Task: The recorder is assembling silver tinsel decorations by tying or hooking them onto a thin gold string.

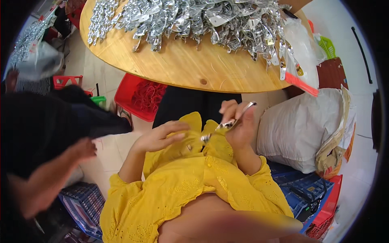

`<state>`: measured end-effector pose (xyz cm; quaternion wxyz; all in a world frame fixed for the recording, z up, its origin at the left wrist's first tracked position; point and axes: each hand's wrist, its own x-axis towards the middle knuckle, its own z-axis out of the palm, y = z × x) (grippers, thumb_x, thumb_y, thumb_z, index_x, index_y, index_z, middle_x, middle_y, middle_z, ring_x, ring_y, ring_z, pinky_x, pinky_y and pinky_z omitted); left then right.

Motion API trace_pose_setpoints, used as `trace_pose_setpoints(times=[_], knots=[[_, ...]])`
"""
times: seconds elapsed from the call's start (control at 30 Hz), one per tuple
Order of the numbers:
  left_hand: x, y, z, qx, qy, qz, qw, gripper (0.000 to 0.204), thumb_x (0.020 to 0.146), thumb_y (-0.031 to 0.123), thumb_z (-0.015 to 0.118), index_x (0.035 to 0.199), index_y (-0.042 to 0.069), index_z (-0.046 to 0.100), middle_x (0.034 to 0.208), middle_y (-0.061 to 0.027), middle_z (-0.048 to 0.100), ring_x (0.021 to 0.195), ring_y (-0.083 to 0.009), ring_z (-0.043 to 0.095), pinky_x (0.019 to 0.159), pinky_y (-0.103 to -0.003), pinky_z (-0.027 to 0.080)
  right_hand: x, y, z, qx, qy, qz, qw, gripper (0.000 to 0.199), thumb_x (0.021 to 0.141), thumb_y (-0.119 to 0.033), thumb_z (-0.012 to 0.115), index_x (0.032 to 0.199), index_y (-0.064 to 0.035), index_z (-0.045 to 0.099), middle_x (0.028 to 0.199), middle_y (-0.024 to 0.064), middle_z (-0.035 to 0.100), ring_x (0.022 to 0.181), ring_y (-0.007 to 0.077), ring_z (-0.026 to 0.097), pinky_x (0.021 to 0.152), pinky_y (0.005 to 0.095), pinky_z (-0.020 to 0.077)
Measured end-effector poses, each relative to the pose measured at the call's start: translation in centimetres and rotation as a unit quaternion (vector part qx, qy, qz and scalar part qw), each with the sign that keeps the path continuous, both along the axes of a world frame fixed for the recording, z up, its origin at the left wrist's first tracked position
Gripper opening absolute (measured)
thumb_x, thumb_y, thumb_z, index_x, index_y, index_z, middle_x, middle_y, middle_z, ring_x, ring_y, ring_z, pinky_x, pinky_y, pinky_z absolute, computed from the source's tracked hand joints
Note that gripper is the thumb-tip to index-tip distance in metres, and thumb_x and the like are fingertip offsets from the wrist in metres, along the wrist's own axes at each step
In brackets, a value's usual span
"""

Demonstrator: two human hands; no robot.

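My right hand (242, 128) is raised in front of my yellow blouse, its fingers closed round a slim shiny silver metal piece (233, 121) that slants up past the thumb. A blurred silvery end (205, 138) shows below it, toward my left hand. To the left, my left hand (162, 135) hovers over the blouse with its fingers stretched out and slightly smeared by motion; I see nothing held in it. Small silvery bits (189, 147) show against the blouse just below that hand, too blurred to name. Both hands are over my lap, nearer to me than the table.
A round wooden table (182, 67) carries a heap of shiny silver metal pieces (194, 22) and a clear plastic bag (302, 52). Below it stands a red bin (125, 95) of red loops. A white sack (298, 127) rests on blue crates (291, 182). Another person's arm (52, 174) is at left.
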<state>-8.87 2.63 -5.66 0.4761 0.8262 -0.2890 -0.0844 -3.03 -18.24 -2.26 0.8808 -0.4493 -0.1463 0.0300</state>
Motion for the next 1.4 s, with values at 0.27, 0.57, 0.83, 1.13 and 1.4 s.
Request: trace_pose_setpoints(times=[0.27,0.57,0.83,1.13,1.4], knots=[[4.2,-3.5,4.3,-0.327,0.295,0.083,0.894,0.037,0.087,0.023,0.038,0.120,0.007,0.035,0.064,0.0008,0.044,0.049,-0.0036,0.038,0.045,-0.015,0.032,3.1,1.3,0.0,-0.264,-0.167,0.014,0.950,0.029,0.085,-0.028,0.041,0.098,-0.0038,0.051,0.095,0.0100,0.050,0.084,0.0136,0.045,0.075,0.0276,0.0361],[5.3,-1.8,4.2,-0.431,0.282,0.198,0.834,0.033,0.083,0.015,0.046,0.113,0.002,0.044,0.080,-0.0020,0.054,0.062,-0.0065,0.046,0.057,-0.019,0.038,8.0,-3.5,1.0,-0.616,-0.434,-0.057,0.655,0.033,0.059,-0.019,0.067,0.091,-0.0156,0.061,0.074,0.0031,0.045,0.067,0.0186,0.040,0.064,0.0285,0.0303],[5.9,-1.0,3.6,-0.495,0.324,0.205,0.780,0.033,0.084,0.025,0.043,0.109,0.003,0.048,0.068,0.0001,0.045,0.053,-0.0083,0.039,0.050,-0.019,0.031,7.0,-4.0,-1.8,-0.560,-0.464,-0.132,0.674,0.028,0.057,-0.012,0.068,0.084,-0.0171,0.063,0.075,0.0020,0.049,0.073,0.0190,0.043,0.067,0.0300,0.0327],[6.4,-1.3,4.5,-0.517,0.385,0.170,0.745,0.039,0.084,0.031,0.041,0.111,0.003,0.047,0.061,0.0016,0.039,0.050,-0.0082,0.035,0.047,-0.019,0.027,6.9,-2.8,-1.2,-0.507,-0.381,-0.130,0.762,0.014,0.060,-0.003,0.066,0.071,-0.0068,0.060,0.081,0.0042,0.053,0.082,0.0200,0.046,0.068,0.0286,0.0384],[7.2,-2.3,5.6,-0.346,0.240,0.193,0.886,0.035,0.085,0.028,0.042,0.105,0.001,0.052,0.074,-0.0024,0.050,0.060,-0.0073,0.042,0.052,-0.018,0.031,10.0,-1.9,3.0,-0.249,-0.161,-0.158,0.942,0.010,0.078,-0.005,0.053,0.085,0.0013,0.054,0.079,0.0073,0.058,0.060,0.0093,0.049,0.057,0.0194,0.0398]])
